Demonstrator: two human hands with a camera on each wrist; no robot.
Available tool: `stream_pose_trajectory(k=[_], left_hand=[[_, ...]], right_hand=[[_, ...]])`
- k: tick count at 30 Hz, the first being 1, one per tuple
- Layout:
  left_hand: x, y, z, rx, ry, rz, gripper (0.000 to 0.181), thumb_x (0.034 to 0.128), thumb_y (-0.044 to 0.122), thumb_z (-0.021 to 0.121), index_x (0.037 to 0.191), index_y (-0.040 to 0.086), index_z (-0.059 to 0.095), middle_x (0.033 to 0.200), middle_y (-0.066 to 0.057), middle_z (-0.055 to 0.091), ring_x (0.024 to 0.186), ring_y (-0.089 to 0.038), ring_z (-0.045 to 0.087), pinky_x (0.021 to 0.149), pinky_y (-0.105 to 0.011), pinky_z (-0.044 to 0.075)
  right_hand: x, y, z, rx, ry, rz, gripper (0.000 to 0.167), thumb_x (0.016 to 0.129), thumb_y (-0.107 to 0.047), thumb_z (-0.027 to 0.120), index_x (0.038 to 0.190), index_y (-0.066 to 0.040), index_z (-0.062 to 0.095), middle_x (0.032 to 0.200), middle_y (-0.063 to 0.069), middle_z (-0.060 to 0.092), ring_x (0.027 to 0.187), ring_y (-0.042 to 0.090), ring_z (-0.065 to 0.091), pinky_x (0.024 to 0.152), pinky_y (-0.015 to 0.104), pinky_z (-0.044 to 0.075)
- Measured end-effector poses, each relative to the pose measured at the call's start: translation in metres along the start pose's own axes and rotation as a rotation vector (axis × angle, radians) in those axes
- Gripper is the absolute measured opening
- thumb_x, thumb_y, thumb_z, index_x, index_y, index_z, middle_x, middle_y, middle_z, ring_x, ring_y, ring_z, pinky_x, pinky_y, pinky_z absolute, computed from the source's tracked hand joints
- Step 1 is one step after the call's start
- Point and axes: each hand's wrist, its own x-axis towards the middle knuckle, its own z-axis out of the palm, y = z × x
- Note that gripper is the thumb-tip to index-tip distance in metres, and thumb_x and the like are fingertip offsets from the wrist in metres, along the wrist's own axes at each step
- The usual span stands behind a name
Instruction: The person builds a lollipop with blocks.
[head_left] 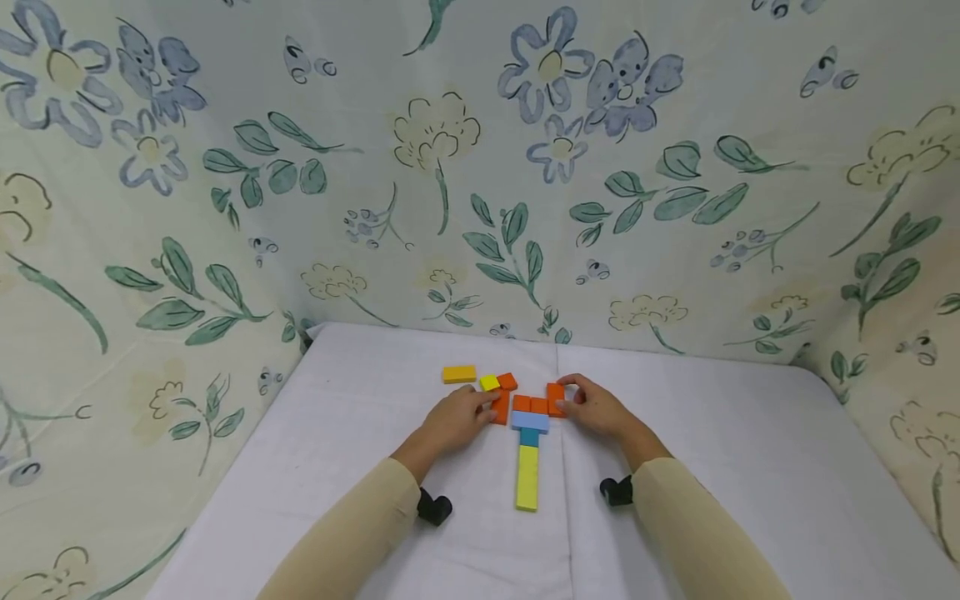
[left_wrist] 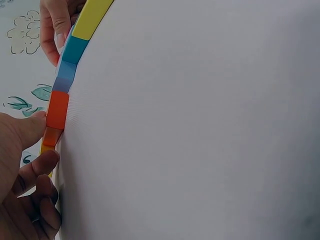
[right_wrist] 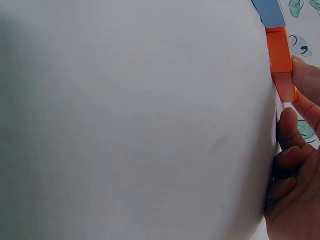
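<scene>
In the head view, my left hand [head_left: 456, 418] pinches an orange rectangular block [head_left: 500, 410] between thumb and fingers. My right hand [head_left: 597, 408] pinches another orange rectangular block [head_left: 555, 398], which stands against a pair of small orange blocks [head_left: 530, 405]. Below that pair runs a column: a light blue block [head_left: 530, 422], a teal block [head_left: 529, 437] and a long yellow block [head_left: 527, 479]. A gap separates the left orange block from this group. The left wrist view shows my left thumb along the orange block [left_wrist: 57, 110]; the right wrist view shows the other orange block [right_wrist: 280, 52] against my right thumb.
Beyond my left hand lie a small yellow block [head_left: 490, 382], a small orange block [head_left: 507, 381] and an amber rectangular block [head_left: 459, 374]. A white cloth [head_left: 345, 467] covers the table, with a floral curtain [head_left: 450, 208] around it. Black pieces [head_left: 617, 492] sit at my wrists.
</scene>
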Motion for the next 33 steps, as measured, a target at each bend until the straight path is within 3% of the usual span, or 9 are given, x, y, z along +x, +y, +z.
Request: stream_pose_trajectory(k=[3, 7, 9, 11, 26, 33], left_hand=[[0.002, 0.003, -0.001, 0.006, 0.001, -0.01, 0.045, 0.1027, 0.041, 0.06, 0.147, 0.037, 0.055, 0.147, -0.01, 0.057, 0.134, -0.028, 0.054, 0.111, -0.049, 0.047], [0.006, 0.005, -0.002, 0.022, 0.003, -0.005, 0.046, 0.1014, 0.04, 0.062, 0.146, 0.034, 0.057, 0.118, -0.006, 0.065, 0.108, -0.021, 0.061, 0.092, -0.037, 0.054], [0.008, 0.005, -0.003, 0.029, 0.008, 0.004, 0.046, 0.1007, 0.04, 0.064, 0.146, 0.033, 0.058, 0.1, -0.002, 0.061, 0.091, -0.017, 0.056, 0.078, -0.031, 0.05], [0.01, 0.005, -0.003, 0.034, 0.012, 0.008, 0.046, 0.1004, 0.04, 0.064, 0.146, 0.033, 0.058, 0.092, 0.0, 0.056, 0.085, -0.016, 0.053, 0.073, -0.029, 0.046], [0.02, 0.01, -0.005, 0.017, 0.01, -0.026, 0.046, 0.1011, 0.04, 0.063, 0.147, 0.035, 0.057, 0.09, 0.002, 0.058, 0.088, -0.016, 0.055, 0.08, -0.031, 0.049], [0.023, 0.011, -0.004, 0.018, 0.009, -0.032, 0.047, 0.1008, 0.04, 0.063, 0.147, 0.034, 0.056, 0.103, 0.001, 0.064, 0.093, -0.017, 0.055, 0.089, -0.033, 0.052]], right_hand=[[0.0, 0.0, 0.0, -0.004, 0.006, -0.008, 0.047, 0.097, -0.038, 0.068, 0.141, -0.027, 0.053, 0.102, 0.01, 0.052, 0.097, 0.025, 0.052, 0.075, 0.034, 0.043], [0.0, 0.0, 0.0, -0.016, 0.009, -0.017, 0.047, 0.097, -0.038, 0.068, 0.141, -0.027, 0.053, 0.101, 0.009, 0.052, 0.095, 0.024, 0.052, 0.074, 0.033, 0.043], [0.0, 0.0, 0.0, -0.016, 0.009, -0.015, 0.047, 0.097, -0.037, 0.068, 0.141, -0.027, 0.053, 0.101, 0.009, 0.052, 0.094, 0.024, 0.052, 0.073, 0.033, 0.043], [0.0, 0.001, 0.0, -0.016, 0.007, -0.013, 0.047, 0.097, -0.038, 0.068, 0.141, -0.027, 0.053, 0.101, 0.009, 0.052, 0.094, 0.024, 0.052, 0.073, 0.032, 0.043], [0.004, 0.003, -0.001, -0.002, 0.006, -0.012, 0.047, 0.096, -0.038, 0.069, 0.14, -0.027, 0.054, 0.1, 0.009, 0.052, 0.093, 0.024, 0.052, 0.073, 0.033, 0.043], [0.002, 0.003, -0.002, 0.006, 0.004, -0.013, 0.048, 0.096, -0.038, 0.07, 0.14, -0.027, 0.054, 0.101, 0.01, 0.052, 0.095, 0.024, 0.052, 0.074, 0.033, 0.044]])
